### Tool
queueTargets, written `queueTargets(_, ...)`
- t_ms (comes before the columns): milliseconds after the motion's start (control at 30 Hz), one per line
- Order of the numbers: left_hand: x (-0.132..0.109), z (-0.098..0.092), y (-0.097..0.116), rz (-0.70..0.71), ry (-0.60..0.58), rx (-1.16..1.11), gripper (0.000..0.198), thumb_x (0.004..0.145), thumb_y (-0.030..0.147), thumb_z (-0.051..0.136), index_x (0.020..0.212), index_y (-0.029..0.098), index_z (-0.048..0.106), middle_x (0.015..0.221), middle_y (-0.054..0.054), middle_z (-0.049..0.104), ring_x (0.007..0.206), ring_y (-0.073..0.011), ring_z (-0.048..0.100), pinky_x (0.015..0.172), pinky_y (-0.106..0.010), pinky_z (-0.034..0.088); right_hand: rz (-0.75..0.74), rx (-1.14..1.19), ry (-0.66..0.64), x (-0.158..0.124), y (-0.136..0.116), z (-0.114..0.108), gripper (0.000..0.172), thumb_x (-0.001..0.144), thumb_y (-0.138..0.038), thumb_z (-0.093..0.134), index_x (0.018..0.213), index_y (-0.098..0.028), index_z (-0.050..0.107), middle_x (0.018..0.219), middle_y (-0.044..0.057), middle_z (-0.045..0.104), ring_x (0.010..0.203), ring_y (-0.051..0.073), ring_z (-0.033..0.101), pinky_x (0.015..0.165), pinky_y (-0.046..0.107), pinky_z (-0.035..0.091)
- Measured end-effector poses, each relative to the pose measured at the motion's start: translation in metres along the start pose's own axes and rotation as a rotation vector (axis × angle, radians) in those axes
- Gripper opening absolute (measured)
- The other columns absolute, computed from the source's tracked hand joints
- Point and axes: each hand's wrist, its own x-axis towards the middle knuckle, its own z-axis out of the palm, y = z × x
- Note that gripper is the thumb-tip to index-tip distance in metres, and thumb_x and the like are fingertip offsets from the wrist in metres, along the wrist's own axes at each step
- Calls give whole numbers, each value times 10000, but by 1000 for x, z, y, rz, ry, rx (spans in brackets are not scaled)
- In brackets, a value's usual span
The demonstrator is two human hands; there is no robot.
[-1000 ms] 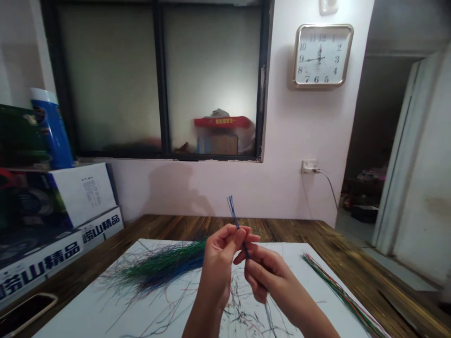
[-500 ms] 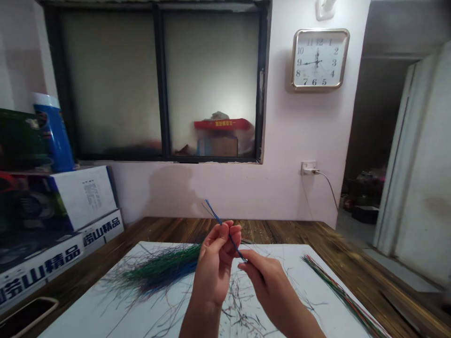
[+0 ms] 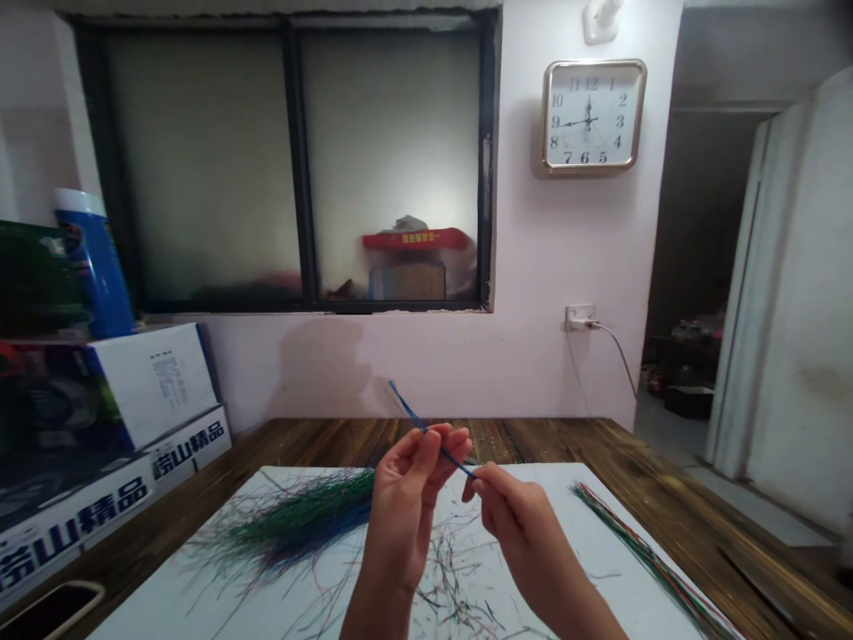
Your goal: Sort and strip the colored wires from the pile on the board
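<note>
A thin bundle of blue wires (image 3: 408,409) slants up and to the left above the white board (image 3: 219,587). My left hand (image 3: 406,489) pinches it around the middle, thumb against fingers. At its lower right end my right hand (image 3: 510,507) grips it between thumb and forefinger. The upper tip sticks out free past my left hand. Behind my left wrist lies a loose pile of green and blue wires (image 3: 306,524). Short wire scraps (image 3: 459,578) are scattered on the board beneath both hands.
A long bundle of mixed-colour wires (image 3: 640,547) lies along the board's right side. On the dark wooden table (image 3: 299,436), a phone (image 3: 57,609) rests at the front left, near stacked boxes (image 3: 160,391) and a blue canister (image 3: 99,267). A wall with a clock (image 3: 593,116) stands behind.
My right hand has moved slightly right and up along the blue wires, and they lie at a flatter slant between my hands. Their upper tips look closer together. The view has shifted a little.
</note>
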Motion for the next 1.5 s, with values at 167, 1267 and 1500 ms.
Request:
queueTargets(167, -3, 0, -2, -54, -212, 354, 283, 666, 220, 776, 919, 107, 721, 849, -133, 741, 714, -159, 670, 647, -215, 508, 53, 218, 14, 0, -1, -2, 341, 945, -419, 358, 725, -188, 477, 529, -61, 325, 492, 104, 295, 470, 240, 246)
queueTargets(1267, 7, -7, 2, 118, 124, 27, 273, 537, 216, 839, 741, 92, 708, 681, -94, 731, 574, -150, 674, 552, -200, 557, 21, -130, -120, 1, -2, -9, 348, 928, -161, 326, 667, -174, 554, 546, -33, 487, 508, 96, 398, 533, 215, 320)
queueTargets(1500, 11, -12, 7, 112, 180, 6, 320, 469, 202, 863, 729, 96, 710, 673, -93, 731, 566, -146, 673, 537, -191, 552, -31, -154, -194, 0, 0, -7, 285, 856, -55, 332, 773, -183, 573, 529, -62, 388, 489, 84, 339, 491, 198, 265)
